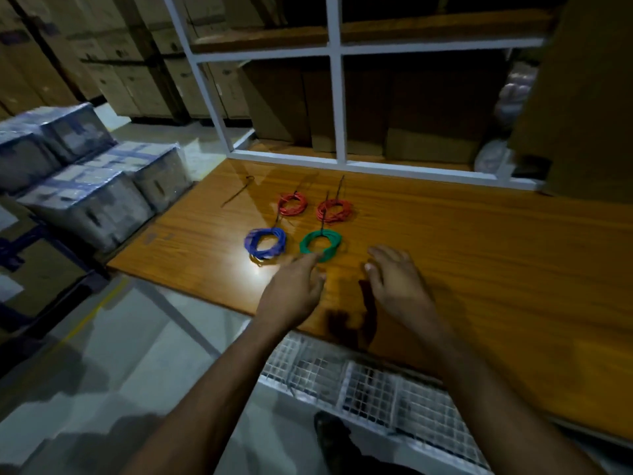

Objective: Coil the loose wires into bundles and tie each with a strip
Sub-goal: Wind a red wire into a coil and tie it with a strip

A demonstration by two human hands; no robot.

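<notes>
Both hands, left and right, are hovering empty with fingers relaxed; four coils just ahead are lying tied, so bundling seems finished.

We see a wooden tabletop under dim light, white shelf frame far, stacked cardboard boxes far left, wrapped cartons left, grey floor near left.

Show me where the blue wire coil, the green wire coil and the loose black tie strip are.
blue wire coil (251,242), head view, left side of its ring.
green wire coil (331,238), head view, upper right of its ring.
loose black tie strip (236,194), head view, middle of its length.
</notes>
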